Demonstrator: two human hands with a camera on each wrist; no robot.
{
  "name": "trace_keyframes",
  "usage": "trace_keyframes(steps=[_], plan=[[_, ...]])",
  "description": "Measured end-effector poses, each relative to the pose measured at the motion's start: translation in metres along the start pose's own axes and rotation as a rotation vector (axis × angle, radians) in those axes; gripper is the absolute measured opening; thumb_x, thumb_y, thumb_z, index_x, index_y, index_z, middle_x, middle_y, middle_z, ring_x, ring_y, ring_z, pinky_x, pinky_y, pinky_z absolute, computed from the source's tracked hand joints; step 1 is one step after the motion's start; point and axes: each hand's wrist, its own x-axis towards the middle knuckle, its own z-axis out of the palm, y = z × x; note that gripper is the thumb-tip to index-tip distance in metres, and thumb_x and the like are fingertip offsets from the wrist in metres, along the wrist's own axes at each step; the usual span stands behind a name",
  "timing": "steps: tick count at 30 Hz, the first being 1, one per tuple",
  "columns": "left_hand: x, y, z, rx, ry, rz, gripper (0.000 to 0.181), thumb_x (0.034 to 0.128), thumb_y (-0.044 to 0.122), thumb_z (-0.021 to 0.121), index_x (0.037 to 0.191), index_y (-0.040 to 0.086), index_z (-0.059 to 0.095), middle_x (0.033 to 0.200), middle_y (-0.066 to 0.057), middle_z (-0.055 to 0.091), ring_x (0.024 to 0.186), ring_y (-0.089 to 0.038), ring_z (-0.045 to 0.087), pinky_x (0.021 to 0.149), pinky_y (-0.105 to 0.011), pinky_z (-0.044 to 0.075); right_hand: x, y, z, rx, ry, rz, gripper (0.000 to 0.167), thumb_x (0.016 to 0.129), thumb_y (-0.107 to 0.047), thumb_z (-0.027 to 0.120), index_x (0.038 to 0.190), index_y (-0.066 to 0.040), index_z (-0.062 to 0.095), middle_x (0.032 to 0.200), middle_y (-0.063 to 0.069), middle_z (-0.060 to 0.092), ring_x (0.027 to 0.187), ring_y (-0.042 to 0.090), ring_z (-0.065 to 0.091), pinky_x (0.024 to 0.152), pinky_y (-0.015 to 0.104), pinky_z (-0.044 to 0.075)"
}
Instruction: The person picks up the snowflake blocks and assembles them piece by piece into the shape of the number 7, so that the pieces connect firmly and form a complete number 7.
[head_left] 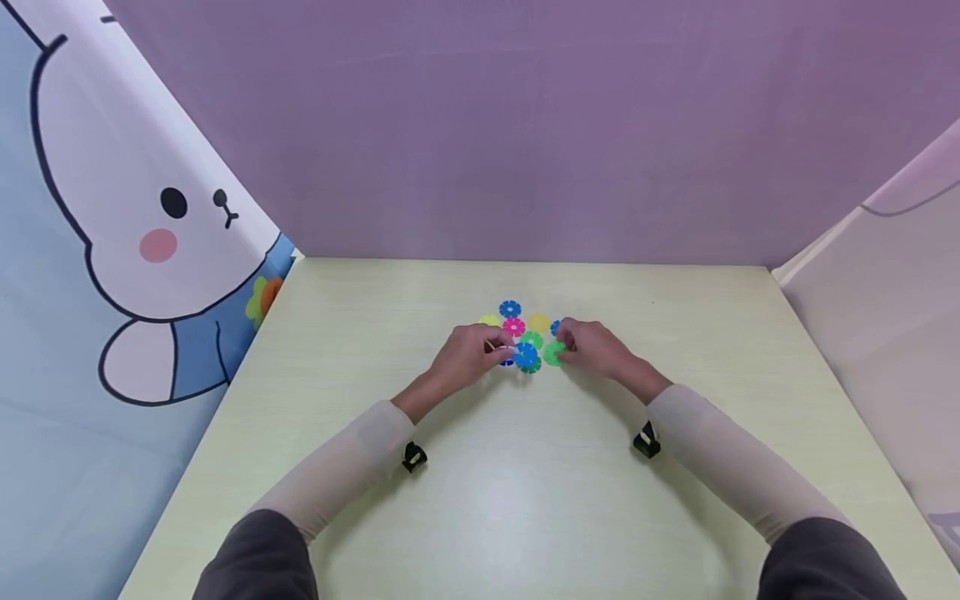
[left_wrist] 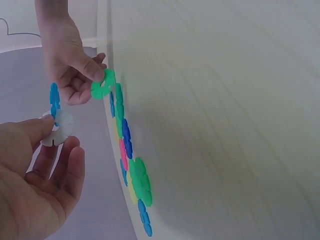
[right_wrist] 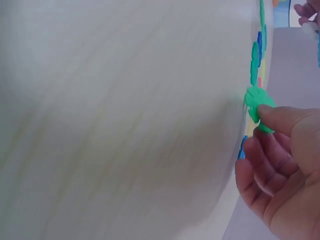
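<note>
Between thumb and fingers my left hand pinches a white notched snowflake disc. A blue snowflake disc stands crosswise in the white one, and both are above the table. My right hand pinches a green snowflake disc by its edge, to the right of the joined pair. Loose discs lie flat about the hands, among them a pink disc, a yellow disc and a blue disc. In the head view the left fingers cover most of the white disc.
The pale wooden table runs up to a purple backdrop. A cloth printed with a cartoon figure hangs at the left, and a pale cloth at the right. Black wrist cameras sit below both forearms.
</note>
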Motion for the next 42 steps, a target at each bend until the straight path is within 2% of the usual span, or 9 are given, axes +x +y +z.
trace_keyframes(steps=[6,10,15,19,25,33,42], plan=[[0.000,0.000,0.001,0.002,-0.007,0.005,0.010,0.0942,0.028,0.074,0.099,0.021,0.078,0.093,0.004,0.074,0.083,-0.012,0.068,0.067,-0.019,0.056,-0.001,0.001,-0.002,0.003,-0.033,-0.063,0.021,0.095,-0.015,0.073,0.113,-0.006,0.070,0.088,0.004,0.068,0.077,0.016,0.056,0.071,0.028,0.051],[0.000,-0.001,0.002,0.000,-0.013,0.003,0.010,0.0943,0.028,0.074,0.100,0.021,0.078,0.093,0.004,0.074,0.083,-0.011,0.068,0.067,-0.019,0.056,-0.004,0.001,-0.003,0.005,-0.015,-0.100,0.012,0.096,-0.017,0.072,0.104,-0.008,0.070,0.075,0.000,0.059,0.066,0.013,0.048,0.063,0.026,0.041],[0.001,-0.001,0.002,-0.006,-0.014,-0.009,0.011,0.0945,0.029,0.074,0.101,0.021,0.078,0.093,0.004,0.074,0.084,-0.012,0.068,0.066,-0.019,0.056,-0.011,-0.003,-0.006,0.030,0.022,-0.124,0.008,0.097,-0.018,0.070,0.100,-0.011,0.068,0.070,-0.003,0.055,0.061,0.011,0.045,0.058,0.023,0.037],[0.001,-0.001,0.002,-0.001,-0.016,-0.012,0.013,0.0951,0.031,0.073,0.102,0.020,0.077,0.094,0.004,0.074,0.084,-0.012,0.068,0.066,-0.019,0.057,-0.018,-0.010,-0.010,0.065,0.051,-0.162,0.007,0.097,-0.017,0.070,0.100,-0.011,0.067,0.072,-0.002,0.058,0.061,0.011,0.046,0.057,0.023,0.039],[0.002,-0.001,0.001,0.011,-0.011,-0.003,0.014,0.0952,0.031,0.073,0.102,0.020,0.077,0.094,0.003,0.074,0.083,-0.012,0.069,0.067,-0.020,0.057,-0.026,-0.015,-0.013,0.140,0.079,-0.226,0.012,0.097,-0.015,0.070,0.106,-0.006,0.067,0.083,0.005,0.073,0.071,0.011,0.059,0.064,0.024,0.051],[0.004,0.001,0.003,0.003,-0.007,-0.012,0.015,0.0949,0.031,0.073,0.103,0.020,0.077,0.095,0.003,0.074,0.083,-0.011,0.068,0.068,-0.019,0.057,-0.028,-0.010,-0.009,0.161,0.099,-0.231,0.009,0.097,-0.017,0.071,0.102,-0.012,0.066,0.082,0.003,0.072,0.076,0.011,0.063,0.070,0.025,0.056],[0.005,0.005,0.004,-0.006,0.010,0.005,0.013,0.0953,0.030,0.073,0.102,0.019,0.076,0.094,0.003,0.075,0.082,-0.011,0.068,0.068,-0.019,0.057,-0.030,-0.010,-0.007,0.169,0.135,-0.265,0.010,0.095,-0.015,0.073,0.102,-0.010,0.068,0.080,-0.001,0.069,0.074,0.010,0.061,0.070,0.025,0.056]])
